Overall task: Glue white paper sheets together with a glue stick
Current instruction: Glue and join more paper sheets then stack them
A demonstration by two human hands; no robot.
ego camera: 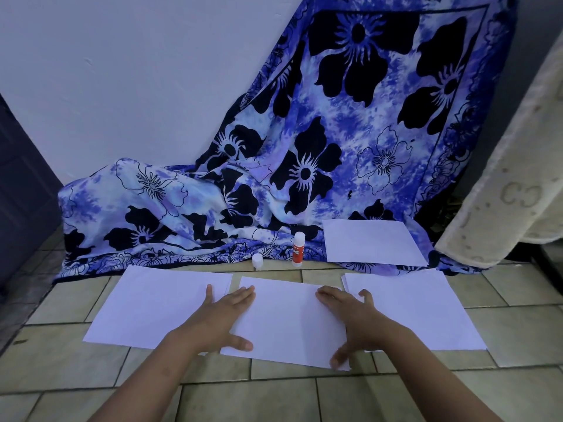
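A white sheet (286, 321) lies in the middle of the tiled floor. My left hand (222, 315) lies flat along its left edge, fingers straight, thumb on the near corner. My right hand (350, 321) presses flat on its right edge, thumb at the near right corner. Another white sheet (158, 306) lies to the left, and a small stack of sheets (420, 312) to the right. A fourth sheet (373, 242) rests on the cloth behind. The glue stick (298, 249) stands upright and uncapped beyond the middle sheet, its white cap (257, 261) beside it on the left.
A blue flowered cloth (304, 166) drapes from the wall down onto the floor behind the papers. A cream textured blanket (511, 184) hangs at the right. A dark door or panel (21, 190) stands at the left. Beige floor tiles (274, 400) fill the foreground.
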